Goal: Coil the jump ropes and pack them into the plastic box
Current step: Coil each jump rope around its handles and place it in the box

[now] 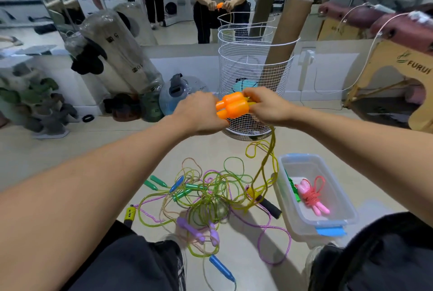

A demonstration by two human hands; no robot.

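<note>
My left hand (201, 112) and my right hand (264, 105) both grip a pair of orange jump-rope handles (232, 105), held side by side at chest height. Their yellow rope (269, 157) hangs from under my right hand down to the floor. A tangled pile of jump ropes (206, 197) with green, blue, purple and black handles lies on the floor between my knees. To its right stands the clear plastic box (342, 199) with a blue rim. Inside it lie a coiled pink rope (311, 194) and a green one (293, 187).
A white wire basket (255, 79) with cardboard tubes stands just behind my hands. A mirror covers the back wall. A wrapped punching bag (117, 51), a water jug (180, 93) and dumbbells (30, 100) sit at the left, and a wooden bench (398, 70) stands at the right.
</note>
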